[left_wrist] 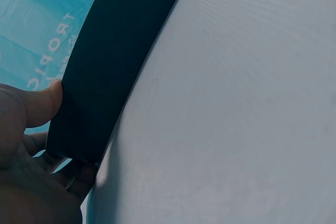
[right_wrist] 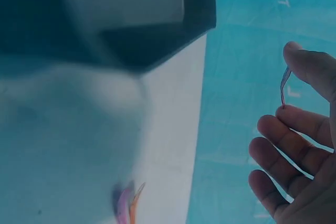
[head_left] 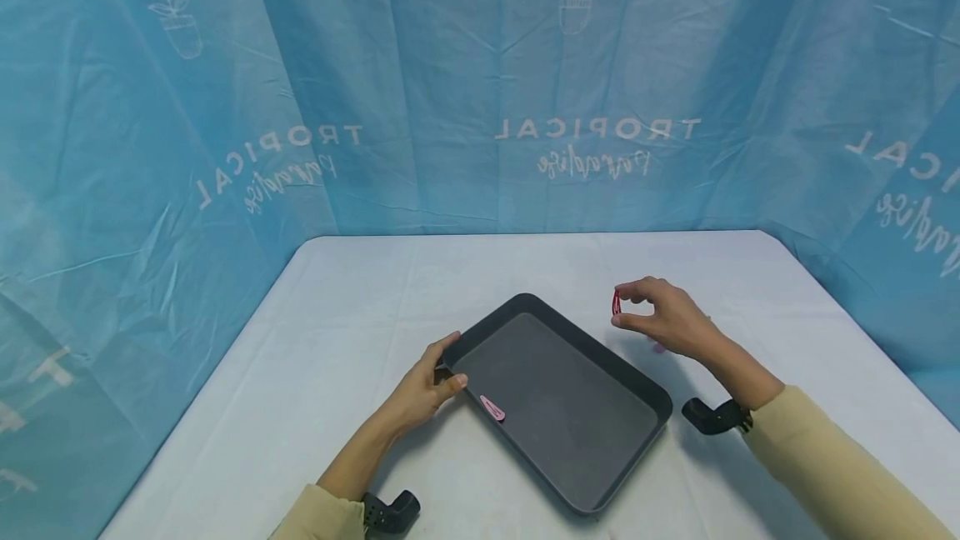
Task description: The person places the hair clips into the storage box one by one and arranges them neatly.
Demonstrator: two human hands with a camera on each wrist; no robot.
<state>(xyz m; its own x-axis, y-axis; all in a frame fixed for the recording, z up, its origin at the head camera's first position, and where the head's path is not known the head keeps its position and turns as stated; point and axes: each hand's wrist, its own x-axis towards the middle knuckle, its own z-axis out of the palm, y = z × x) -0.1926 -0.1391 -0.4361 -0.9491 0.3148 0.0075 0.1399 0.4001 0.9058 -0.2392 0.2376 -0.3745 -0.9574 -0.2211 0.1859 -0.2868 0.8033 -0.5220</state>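
Note:
My left hand (head_left: 418,390) grips the left corner of a dark grey baking tray (head_left: 570,415), thumb over the rim and fingers beneath. Inside the tray, against its near left wall, lies a pink snap hair clip (head_left: 492,408). Above the table, beyond the tray's right side, my right hand (head_left: 667,319) pinches a red snap hair clip (head_left: 617,304) between thumb and forefinger. Its other fingers are loosely bent in the right wrist view. Under that hand, mostly hidden in the head view, a pinkish piece (head_left: 657,347) lies on the table.
The right wrist view shows a purple clip (right_wrist: 123,207) and an orange clip (right_wrist: 135,203) side by side on the white tablecloth (head_left: 360,298). Blue printed curtains (head_left: 450,90) hang behind the table and at both sides.

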